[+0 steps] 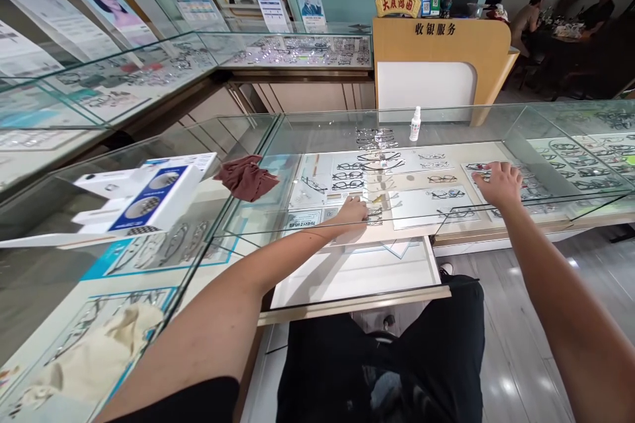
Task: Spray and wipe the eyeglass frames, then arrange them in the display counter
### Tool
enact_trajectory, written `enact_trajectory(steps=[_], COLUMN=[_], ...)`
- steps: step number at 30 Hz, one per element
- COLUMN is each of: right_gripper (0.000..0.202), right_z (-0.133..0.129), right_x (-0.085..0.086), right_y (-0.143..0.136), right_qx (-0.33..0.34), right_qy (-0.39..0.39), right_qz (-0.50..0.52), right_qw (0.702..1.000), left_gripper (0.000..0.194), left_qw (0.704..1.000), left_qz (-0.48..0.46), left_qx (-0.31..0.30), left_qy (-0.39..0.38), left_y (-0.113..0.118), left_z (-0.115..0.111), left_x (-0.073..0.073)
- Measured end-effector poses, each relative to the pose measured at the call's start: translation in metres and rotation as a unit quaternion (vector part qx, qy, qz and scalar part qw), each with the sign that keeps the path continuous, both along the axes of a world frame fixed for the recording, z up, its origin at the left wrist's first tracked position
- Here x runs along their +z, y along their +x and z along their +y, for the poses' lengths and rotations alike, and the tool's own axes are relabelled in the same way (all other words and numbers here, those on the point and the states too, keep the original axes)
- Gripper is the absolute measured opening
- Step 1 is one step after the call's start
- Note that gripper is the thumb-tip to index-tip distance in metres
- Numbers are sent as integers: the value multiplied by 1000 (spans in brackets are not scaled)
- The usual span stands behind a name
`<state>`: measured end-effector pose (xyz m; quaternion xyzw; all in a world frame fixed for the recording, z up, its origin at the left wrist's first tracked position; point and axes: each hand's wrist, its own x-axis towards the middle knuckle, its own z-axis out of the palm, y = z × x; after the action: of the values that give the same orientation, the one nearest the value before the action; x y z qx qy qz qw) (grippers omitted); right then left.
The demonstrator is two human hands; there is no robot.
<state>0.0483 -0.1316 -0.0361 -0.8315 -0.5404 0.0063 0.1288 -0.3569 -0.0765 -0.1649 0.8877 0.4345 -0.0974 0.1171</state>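
My left hand reaches in at the back of the glass display case, above the pulled-out drawer. Its fingers curl down beside a pair of eyeglasses; what they hold, if anything, is hidden. Dark-framed eyeglasses lie in a column just beyond it, and another pair of eyeglasses rests on a white panel to the right. My right hand is at the glass top on the right, fingers spread, nothing in it, over more frames.
A white spray bottle stands on the glass top. Left of it are a crumpled maroon cloth and a white-and-blue display card. A cream cloth lies at lower left. Beyond is a wooden cashier counter; two people sit far right.
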Motion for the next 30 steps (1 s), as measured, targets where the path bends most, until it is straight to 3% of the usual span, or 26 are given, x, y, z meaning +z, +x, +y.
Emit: enact_trajectory(steps=[6,12,16,21,23,26,30], right_gripper=[58,54,53,53,54,53,55], right_z=[-1,-3,-8,-11,-11,-9,-9], right_x=[3,11,20,26,26,24,22], right_y=[-1,-5,-12,-16,-16,-13,-12], right_qx=[10,1,-1,-3,-3,-1,-2], right_qy=[0,-24,-38,-49,-50,-42,-44], right_qz=[15,20,21,24,24,21,12], right_qw=[1000,1000,999,999,998,999,999], left_gripper=[10,4,8,12,8,6,9], left_qw=[1000,997,984,957,957,973,990], left_qz=[1,-19,-63,-150,-165,-168,-132], left_qx=[17,21,-10,-44,-71,-78,-38], left_qy=[-1,-67,-163,-244,-226,-137,22], left_y=[7,-1,-11,-23,-31,-48,-71], left_z=[-12,-55,-92,-122,-119,-92,-30], left_x=[14,44,78,139,165,193,203])
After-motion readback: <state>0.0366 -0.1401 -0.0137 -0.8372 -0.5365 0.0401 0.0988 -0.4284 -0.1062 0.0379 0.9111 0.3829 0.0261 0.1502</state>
